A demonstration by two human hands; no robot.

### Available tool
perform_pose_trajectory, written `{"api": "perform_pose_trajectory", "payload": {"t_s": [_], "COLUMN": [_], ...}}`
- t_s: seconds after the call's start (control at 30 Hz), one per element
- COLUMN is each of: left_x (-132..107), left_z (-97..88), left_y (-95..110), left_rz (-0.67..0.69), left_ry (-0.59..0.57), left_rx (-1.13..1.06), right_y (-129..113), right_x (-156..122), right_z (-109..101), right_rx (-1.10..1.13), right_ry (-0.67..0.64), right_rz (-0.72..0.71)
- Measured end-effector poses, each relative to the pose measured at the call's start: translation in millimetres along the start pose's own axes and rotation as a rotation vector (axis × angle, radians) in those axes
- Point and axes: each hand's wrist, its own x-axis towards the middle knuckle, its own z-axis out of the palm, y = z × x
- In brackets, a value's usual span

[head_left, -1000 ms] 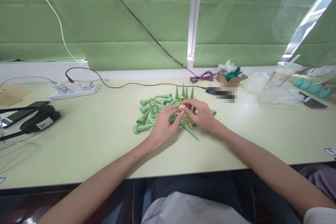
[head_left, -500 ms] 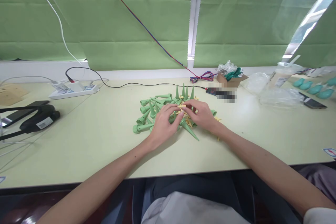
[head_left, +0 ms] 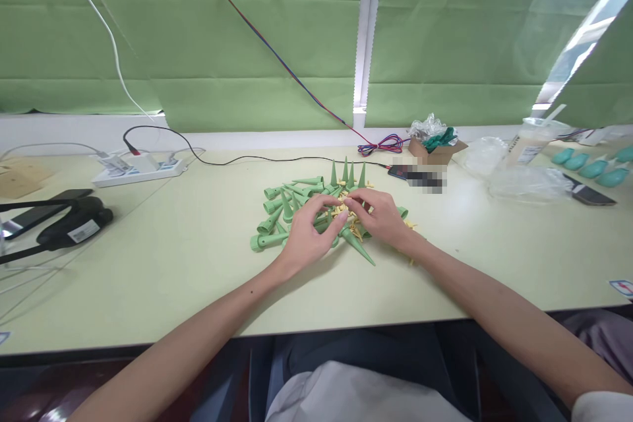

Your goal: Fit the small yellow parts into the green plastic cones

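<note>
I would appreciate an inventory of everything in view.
Green spikes: many, green, centre
Small pieces: many, yellow, among spikes
Table: one, pale, foreground
Power strip: one, white, back left
Strapped device: one, black, left
Flat devices: three, dark, tabletop
Flat pieces: some, beige, left
Box: one, brown, back right
Cup: one, clear, right
Bags: some, clear, around cup
Rounded items: some, teal, right
Blinds: several, green, behind table
Cables: several, white, black, red-blue, back
Left hand: one, bare, over spikes
Right hand: one, bare, over spikes
</note>
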Motion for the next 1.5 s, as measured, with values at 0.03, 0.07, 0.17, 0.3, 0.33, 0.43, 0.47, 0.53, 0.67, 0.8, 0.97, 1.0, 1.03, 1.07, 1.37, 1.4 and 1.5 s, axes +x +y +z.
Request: {"api": "perform_pose_trajectory", "payload": {"t_s": [0.03,0.07,0.17,0.3,0.33,0.43,0.47,0.53,0.67,0.8,0.97,1.0,1.03,1.07,1.37,1.4,1.5], "left_x": [0.2,0.4,0.6,0.6,0.6,0.8,0.9,0.9,0.2,-0.7,0.1,0.3,0.4,0.5,0.3,0.3,0.2], "left_z": [0.0,0.0,-0.1,-0.5,-0.6,-0.5,-0.5,-0.6,-1.2,-1.3,-1.2,-1.2,-1.3,-1.2,-0.5,-0.4,-0.3], "left_y": [-0.2,-0.3,-0.5,0.1,0.2,0.1,0.1,0.2,1.3,1.0,-1.0,-1.2,-1.2,-1.2,-2.9,-3.1,-3.8], "left_rz": [-0.013,-0.023,-0.032,-0.035,-0.038,-0.045,-0.048,-0.059,-0.083,-0.077,-0.083,-0.085,-0.086,-0.086,-0.087,-0.084,-0.076], "left_ry": [0.002,0.002,0.008,0.001,0.000,0.009,0.013,0.014,0.007,0.011,0.011,0.011,0.013,0.013,0.016,0.018,0.016], "left_rx": [-0.013,-0.025,-0.058,-0.101,-0.108,-0.116,-0.117,-0.124,-0.143,-0.152,-0.174,-0.180,-0.185,-0.191,-0.207,-0.206,-0.201], "right_y": [-0.6,-1.3,-3.0,-3.9,-3.8,-3.1,-2.9,-2.5,-2.9,-5.3,-7.7,-7.7,-7.4,-7.0,-1.2,-1.1,-2.0], "right_x": [0.3,0.6,1.6,1.9,1.7,0.7,0.4,-0.3,-0.7,-0.6,-1.0,-1.3,-1.6,-1.9,-3.3,-3.2,-2.4], "right_z": [-0.3,-0.7,-1.7,-2.1,-2.1,-1.8,-1.8,-1.8,-2.1,-2.7,-3.4,-3.5,-3.6,-3.7,-2.0,-1.7,-1.3], "right_rx": [0.001,0.001,0.000,0.001,-0.001,-0.006,-0.003,0.008,0.031,0.039,0.052,0.058,0.064,0.068,0.052,0.052,0.054], "right_ry": [-0.003,-0.005,-0.010,-0.011,-0.012,-0.018,-0.019,-0.021,-0.010,-0.006,-0.017,-0.021,-0.025,-0.028,-0.064,-0.059,-0.043], "right_rz": [0.000,0.001,0.000,-0.006,-0.003,0.014,0.019,0.029,0.036,0.016,0.006,0.002,-0.004,-0.011,-0.022,-0.020,-0.022]}}
